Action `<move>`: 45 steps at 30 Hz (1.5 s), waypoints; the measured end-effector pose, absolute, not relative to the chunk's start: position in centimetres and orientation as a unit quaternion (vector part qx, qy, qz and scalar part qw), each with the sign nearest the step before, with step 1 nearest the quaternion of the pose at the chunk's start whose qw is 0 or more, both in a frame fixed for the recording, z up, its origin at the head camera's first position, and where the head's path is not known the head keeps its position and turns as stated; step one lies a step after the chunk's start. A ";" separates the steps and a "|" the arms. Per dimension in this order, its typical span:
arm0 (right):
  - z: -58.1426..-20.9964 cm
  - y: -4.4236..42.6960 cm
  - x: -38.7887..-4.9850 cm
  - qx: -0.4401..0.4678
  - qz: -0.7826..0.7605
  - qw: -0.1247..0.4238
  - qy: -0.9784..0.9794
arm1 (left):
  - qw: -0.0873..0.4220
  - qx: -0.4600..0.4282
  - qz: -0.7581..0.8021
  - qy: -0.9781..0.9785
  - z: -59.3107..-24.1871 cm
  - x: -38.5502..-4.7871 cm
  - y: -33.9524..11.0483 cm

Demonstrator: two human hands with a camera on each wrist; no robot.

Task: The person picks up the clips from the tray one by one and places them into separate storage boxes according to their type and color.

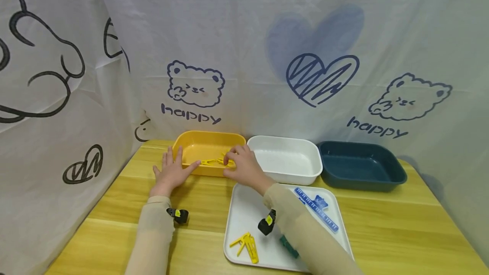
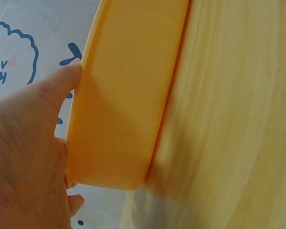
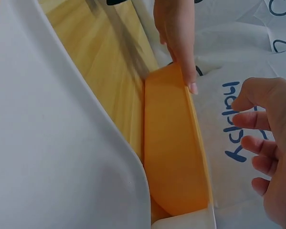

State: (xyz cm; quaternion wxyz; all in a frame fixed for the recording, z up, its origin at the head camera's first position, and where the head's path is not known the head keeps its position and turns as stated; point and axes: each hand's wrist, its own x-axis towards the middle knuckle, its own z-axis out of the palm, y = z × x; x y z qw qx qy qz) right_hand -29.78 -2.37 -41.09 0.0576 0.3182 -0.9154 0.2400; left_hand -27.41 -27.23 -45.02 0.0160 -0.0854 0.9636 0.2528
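Note:
My left hand [image 1: 171, 176] rests at the left end of the yellow bin [image 1: 198, 143]. Its fingers are spread, and the thumb touches the front rim, as the left wrist view also shows along the bin's wall [image 2: 123, 95]. Over the bin's right front corner is my right hand [image 1: 246, 166]. In the right wrist view its fingers [image 3: 255, 119] are loosely bent and apart, with nothing seen between them. Yellow clips [image 1: 211, 162] lie in the bin just below that hand, partly hidden by it.
A white bin [image 1: 284, 176] and a dark blue bin [image 1: 363, 181] stand to the right. On the white tray [image 1: 240, 207] lie yellow clips [image 1: 250, 245], a blue ruler [image 1: 317, 210] with a bear shape, and a green piece [image 1: 289, 247] partly behind my right sleeve. A printed cloth hangs behind.

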 end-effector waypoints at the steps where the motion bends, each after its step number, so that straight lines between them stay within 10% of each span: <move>1: -41.1 -2.2 -29.6 0.322 0.239 0.058 -0.914 | 0.016 -0.086 0.253 0.963 -45.0 -27.4 -27.2; 45: -43.2 5.8 -23.4 0.428 0.255 -0.078 -0.863 | 0.020 -0.087 0.248 0.965 -45.3 -27.6 -27.5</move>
